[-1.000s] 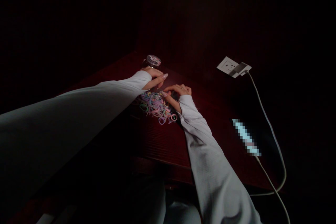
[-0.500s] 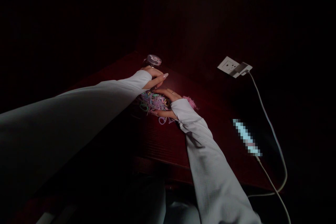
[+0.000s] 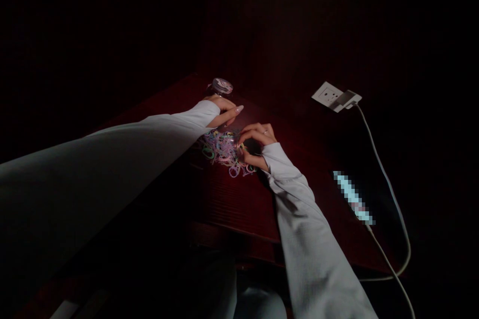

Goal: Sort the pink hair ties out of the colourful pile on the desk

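A loose pile of small elastic hair ties (image 3: 220, 148) in pastel colours, mostly purple, pink and green, lies on the dark red table. My left hand (image 3: 226, 110) rests just behind the pile, its thumb stretched out and the other fingers loosely bent, with no held thing visible. Over the right side of the pile, my right hand (image 3: 259, 140) is arched, thumb and fingertips close together among the hair ties. What lies between those fingertips is too small to make out. A round, clear-sided container (image 3: 223, 85) with a patterned top stands right behind my left hand.
A white wall socket (image 3: 327, 94) with a charger (image 3: 348, 98) plugged in sits at the back right. Its white cable (image 3: 385, 179) loops down the right side. A phone (image 3: 354, 197) with a blurred screen lies on the table (image 3: 232, 209), a cable attached. The surroundings are very dark.
My right hand has moved right and arched up from lying over the pile, exposing more hair ties. A pink strand bunch beside it is now out of sight. My left hand has barely moved.
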`<state>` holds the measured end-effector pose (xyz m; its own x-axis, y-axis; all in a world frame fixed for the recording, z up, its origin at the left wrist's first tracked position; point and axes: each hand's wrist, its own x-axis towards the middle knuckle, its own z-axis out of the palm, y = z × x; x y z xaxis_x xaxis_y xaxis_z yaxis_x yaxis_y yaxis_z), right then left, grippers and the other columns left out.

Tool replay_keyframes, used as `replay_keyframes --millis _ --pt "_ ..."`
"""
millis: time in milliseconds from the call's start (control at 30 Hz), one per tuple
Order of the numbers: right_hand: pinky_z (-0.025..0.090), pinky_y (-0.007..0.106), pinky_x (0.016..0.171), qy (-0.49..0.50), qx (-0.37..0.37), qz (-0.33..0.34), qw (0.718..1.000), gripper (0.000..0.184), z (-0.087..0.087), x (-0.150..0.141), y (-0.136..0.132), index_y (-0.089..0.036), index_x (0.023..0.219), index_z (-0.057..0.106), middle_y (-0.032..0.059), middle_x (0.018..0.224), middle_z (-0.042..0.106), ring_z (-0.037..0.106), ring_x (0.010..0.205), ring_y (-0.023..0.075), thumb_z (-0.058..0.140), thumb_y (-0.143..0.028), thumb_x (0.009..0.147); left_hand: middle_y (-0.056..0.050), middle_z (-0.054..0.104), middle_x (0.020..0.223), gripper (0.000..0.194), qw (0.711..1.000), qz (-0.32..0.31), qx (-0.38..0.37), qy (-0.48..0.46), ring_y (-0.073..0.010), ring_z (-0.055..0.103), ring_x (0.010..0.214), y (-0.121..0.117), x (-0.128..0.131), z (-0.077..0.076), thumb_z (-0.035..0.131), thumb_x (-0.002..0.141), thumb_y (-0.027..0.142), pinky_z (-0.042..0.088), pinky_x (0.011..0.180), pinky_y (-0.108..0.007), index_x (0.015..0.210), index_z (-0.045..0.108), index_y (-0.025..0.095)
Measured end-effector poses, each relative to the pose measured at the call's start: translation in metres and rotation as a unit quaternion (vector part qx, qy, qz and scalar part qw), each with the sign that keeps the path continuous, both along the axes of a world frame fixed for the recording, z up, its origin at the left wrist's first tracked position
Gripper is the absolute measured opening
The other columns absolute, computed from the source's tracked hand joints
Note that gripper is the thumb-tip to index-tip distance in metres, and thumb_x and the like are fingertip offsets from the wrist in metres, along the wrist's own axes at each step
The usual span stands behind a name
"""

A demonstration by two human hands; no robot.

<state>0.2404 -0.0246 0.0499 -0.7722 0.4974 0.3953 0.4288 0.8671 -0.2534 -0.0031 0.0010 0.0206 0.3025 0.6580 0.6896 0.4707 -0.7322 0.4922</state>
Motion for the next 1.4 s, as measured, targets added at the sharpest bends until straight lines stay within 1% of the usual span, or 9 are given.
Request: replay_keyframes --millis 100,233,333,467,600,900,1067,1233,1400 --pt "0.041 0.047 0.112 -0.028 0.018 0.006 0.999 0.014 -0.002 0.001 -0.001 -0.03 0.101 0.078 0.0041 0.128 0.073 0.056 0.121 0.0288 0.072 -0.026 0.09 -0.003 0.063 0.06 0.064 1.0 0.0 0.006 0.003 -0.0149 0.057 0.062 0.001 0.001 0.0 0.04 0.108 0.051 0.043 0.071 -0.032 0.054 0.055 0.022" --pt "0.041 0.048 0.113 -0.034 0.037 -0.017 0.999 0.013 0.0 0.006 0.003 -0.03 0.103 0.08 0.0041 0.128 0.073 0.054 0.122 0.0291 0.073 -0.028 0.093 -0.003 0.062 0.059 0.064 1.0 0.003 0.008 0.002 -0.0146 0.056 0.061 0.001 0.001 0.0 0.04 0.108 0.052 0.041 0.07 -0.032 0.053 0.054 0.022" --pt "0.041 0.049 0.113 -0.02 0.036 -0.025 0.999 0.013 0.0 0.01 0.002 -0.03 0.104 0.081 0.0049 0.128 0.073 0.054 0.124 0.0298 0.073 -0.029 0.094 -0.003 0.062 0.059 0.066 1.0 0.002 0.006 0.003 -0.0147 0.056 0.06 0.002 0.002 -0.001 0.038 0.108 0.056 0.042 0.07 -0.033 0.053 0.054 0.022" --pt "0.041 0.05 0.114 -0.027 0.028 -0.017 0.999 0.015 -0.003 0.011 0.0 -0.032 0.103 0.083 0.0038 0.126 0.074 0.054 0.123 0.0293 0.072 -0.027 0.094 -0.002 0.061 0.058 0.067 1.0 0.01 -0.004 0.005 -0.0147 0.055 0.06 0.002 0.002 -0.001 0.038 0.107 0.059 0.042 0.07 -0.032 0.053 0.053 0.022" --pt "0.042 0.049 0.112 -0.036 0.039 -0.013 0.998 0.015 -0.006 0.011 0.002 -0.034 0.104 0.085 0.0037 0.123 0.074 0.054 0.119 0.0288 0.074 -0.028 0.094 -0.002 0.06 0.059 0.065 1.0 0.009 -0.005 0.009 -0.0142 0.055 0.061 0.001 0.002 0.001 0.038 0.106 0.056 0.041 0.069 -0.032 0.054 0.053 0.022" --pt "0.045 0.049 0.109 -0.02 0.063 -0.029 0.997 0.016 -0.01 0.013 0.007 -0.033 0.103 0.087 0.0047 0.118 0.075 0.054 0.115 0.0288 0.074 -0.029 0.094 -0.001 0.06 0.059 0.061 1.0 0.005 0.001 0.014 -0.0136 0.056 0.06 -0.002 0.002 0.002 0.04 0.107 0.05 0.042 0.069 -0.031 0.054 0.054 0.021" --pt "0.046 0.048 0.107 -0.031 0.057 -0.03 0.997 0.015 -0.009 0.012 0.007 -0.032 0.104 0.086 0.0051 0.117 0.076 0.054 0.113 0.0284 0.075 -0.03 0.094 -0.002 0.062 0.06 0.062 1.0 0.008 0.003 0.018 -0.0137 0.057 0.061 -0.001 0.002 0.002 0.04 0.106 0.049 0.043 0.069 -0.031 0.054 0.055 0.021" --pt "0.045 0.047 0.107 -0.035 0.051 -0.029 0.998 0.015 -0.011 0.012 0.009 -0.031 0.104 0.086 0.0053 0.116 0.077 0.054 0.112 0.0282 0.076 -0.03 0.094 -0.001 0.06 0.058 0.061 1.0 0.005 0.011 0.016 -0.0134 0.055 0.059 0.0 0.003 0.001 0.041 0.106 0.049 0.042 0.068 -0.03 0.053 0.055 0.021" --pt "0.045 0.047 0.105 -0.033 0.039 -0.026 0.998 0.015 -0.014 0.012 0.011 -0.031 0.103 0.086 0.0056 0.116 0.077 0.055 0.112 0.0287 0.076 -0.029 0.093 -0.001 0.06 0.057 0.063 1.0 0.015 0.001 0.012 -0.0138 0.054 0.059 0.001 0.004 0.0 0.04 0.106 0.053 0.042 0.068 -0.031 0.052 0.055 0.022"
